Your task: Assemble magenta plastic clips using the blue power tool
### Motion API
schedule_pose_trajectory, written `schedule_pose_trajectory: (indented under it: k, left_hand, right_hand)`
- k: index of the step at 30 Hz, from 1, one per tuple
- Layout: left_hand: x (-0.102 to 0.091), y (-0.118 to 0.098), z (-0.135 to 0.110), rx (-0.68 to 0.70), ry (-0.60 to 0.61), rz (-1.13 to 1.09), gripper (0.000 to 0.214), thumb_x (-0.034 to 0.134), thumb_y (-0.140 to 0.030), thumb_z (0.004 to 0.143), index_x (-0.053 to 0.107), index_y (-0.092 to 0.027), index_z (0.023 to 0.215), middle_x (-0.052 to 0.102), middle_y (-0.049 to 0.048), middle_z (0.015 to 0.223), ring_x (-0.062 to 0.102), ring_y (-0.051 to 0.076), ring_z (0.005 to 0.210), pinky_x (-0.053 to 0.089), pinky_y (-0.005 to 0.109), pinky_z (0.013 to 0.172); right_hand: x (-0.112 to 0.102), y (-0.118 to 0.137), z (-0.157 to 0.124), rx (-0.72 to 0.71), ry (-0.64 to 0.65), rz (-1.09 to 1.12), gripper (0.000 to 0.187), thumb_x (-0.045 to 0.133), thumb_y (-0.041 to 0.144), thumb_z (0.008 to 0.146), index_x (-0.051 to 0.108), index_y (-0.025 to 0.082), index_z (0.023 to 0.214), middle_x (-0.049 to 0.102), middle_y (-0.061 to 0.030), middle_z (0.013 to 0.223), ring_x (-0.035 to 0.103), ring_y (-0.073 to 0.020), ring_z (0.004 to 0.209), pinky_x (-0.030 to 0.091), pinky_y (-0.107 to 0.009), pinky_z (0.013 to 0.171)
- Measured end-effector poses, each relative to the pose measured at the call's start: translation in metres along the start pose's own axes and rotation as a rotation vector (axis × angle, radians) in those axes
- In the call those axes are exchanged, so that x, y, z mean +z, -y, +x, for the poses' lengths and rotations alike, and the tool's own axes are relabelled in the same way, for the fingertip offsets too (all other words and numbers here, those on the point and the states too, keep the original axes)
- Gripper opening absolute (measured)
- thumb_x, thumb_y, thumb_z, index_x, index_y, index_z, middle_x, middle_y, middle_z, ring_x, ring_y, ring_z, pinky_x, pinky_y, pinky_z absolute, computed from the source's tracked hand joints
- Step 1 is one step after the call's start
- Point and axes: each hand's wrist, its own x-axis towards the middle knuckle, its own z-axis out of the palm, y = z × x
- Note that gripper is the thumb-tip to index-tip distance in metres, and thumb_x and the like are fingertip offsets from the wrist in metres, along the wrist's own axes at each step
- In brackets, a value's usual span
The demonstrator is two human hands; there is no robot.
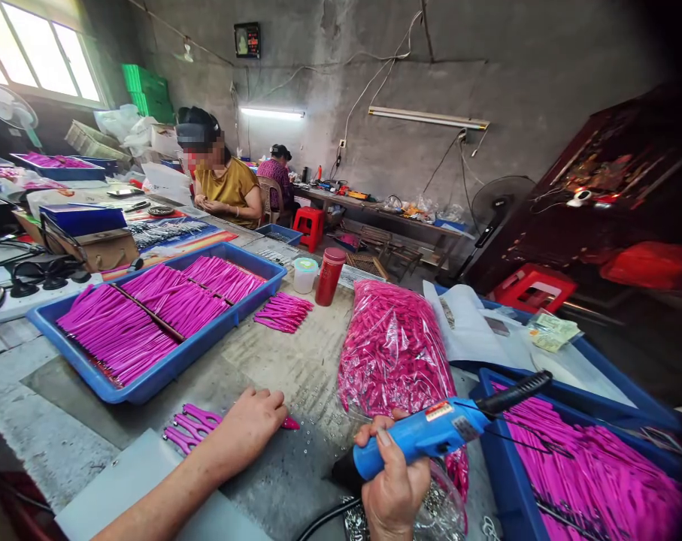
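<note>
- Gripping a blue power tool (416, 437), the right hand (394, 481) has its fingers closed around the body, near the lower end.
- The tool slants over the tabletop (312, 357), its black tapered end up and to the right, above the near edge of the right blue tray (492, 462).
- The left hand (253, 422) lies low with fingers bent over a pink piece (289, 424), whose tip pokes out beside them; whether they pinch it or only rest on it, I cannot tell.
- Several forked pink pieces (189, 430) lie just left of that wrist, near a pale sheet (140, 488) under the forearm.
- Beyond the tool sits a clear bag of pink pieces (397, 342).
- Long pink strips (149, 300) fill the left blue tray (149, 385).
- Behind, a small pink pile (284, 312) lies near a red canister (330, 278) and a lidded tub (305, 276).
- Across the tabletop sits a co-worker in a mustard top (228, 188).
</note>
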Motion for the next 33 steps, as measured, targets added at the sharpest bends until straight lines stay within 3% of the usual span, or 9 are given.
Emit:
schedule_pose_trajectory:
  k: [3,8,16,25,33]
  left_hand:
    - [-0.003,-0.001,-0.005,0.026,0.022,-0.032,0.024,0.036,-0.014,0.087,0.058,-0.02,0.081,0.059,0.0031,0.086,0.055,0.018,0.08,0.038,0.03,0.068]
    - [-0.004,-0.007,0.001,-0.132,0.024,-0.005,0.027,0.033,-0.011,0.087,0.059,-0.017,0.086,0.059,0.0055,0.086,0.057,0.019,0.079,0.04,0.031,0.069]
    - [-0.006,-0.018,0.001,-0.105,0.084,0.003,0.027,0.032,-0.009,0.086,0.059,-0.017,0.089,0.059,0.0061,0.091,0.057,0.019,0.081,0.042,0.03,0.071]
    - [0.006,-0.03,-0.002,-0.062,0.094,0.021,0.025,0.035,-0.007,0.083,0.058,-0.016,0.087,0.058,0.0073,0.091,0.056,0.02,0.081,0.044,0.033,0.072]
    - [0.012,-0.036,-0.002,-0.137,0.064,-0.046,0.026,0.032,-0.011,0.086,0.058,-0.016,0.087,0.057,0.0075,0.088,0.056,0.02,0.081,0.044,0.032,0.071]
  right_hand:
    - [0.0,0.0,0.0,-0.005,0.008,-0.002,0.034,0.065,0.031,0.065,0.045,0.018,0.09,0.053,0.0052,0.063,0.054,-0.0125,0.047,0.041,-0.026,0.049]
    - [0.0,0.0,0.001,-0.012,0.022,0.005,0.034,0.065,0.031,0.065,0.044,0.018,0.089,0.053,0.006,0.061,0.053,-0.012,0.046,0.041,-0.026,0.05]
    - [0.0,-0.002,0.0,0.005,-0.003,-0.003,0.036,0.064,0.031,0.066,0.044,0.018,0.092,0.052,0.0055,0.063,0.053,-0.0123,0.046,0.04,-0.026,0.049]
    - [0.001,-0.002,0.001,-0.008,-0.007,0.007,0.035,0.063,0.03,0.067,0.043,0.019,0.093,0.052,0.0053,0.064,0.054,-0.0125,0.046,0.04,-0.027,0.049]
    - [0.0,-0.003,0.001,-0.002,-0.008,0.017,0.035,0.064,0.03,0.066,0.044,0.018,0.092,0.053,0.0053,0.063,0.054,-0.0126,0.045,0.04,-0.026,0.048]
